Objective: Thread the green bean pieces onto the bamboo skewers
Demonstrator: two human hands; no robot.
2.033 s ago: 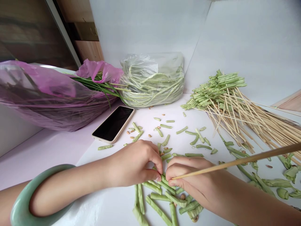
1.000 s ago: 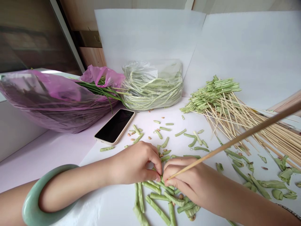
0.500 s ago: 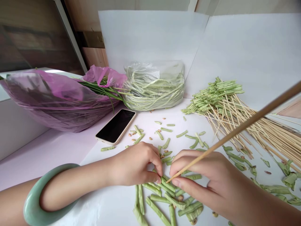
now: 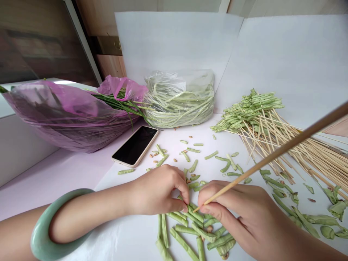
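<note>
The left hand [image 4: 159,190] pinches a bean piece [image 4: 195,214], the right hand [image 4: 233,214] grips a skewer [image 4: 272,154] against it, many threaded skewers [image 4: 247,110] lie stacked, and bagged beans [image 4: 179,105] remain.

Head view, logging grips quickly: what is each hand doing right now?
Left hand: closed, pinching a cut green bean piece.
Right hand: closed, holding a bamboo skewer.

no readable text or labels anywhere
</note>
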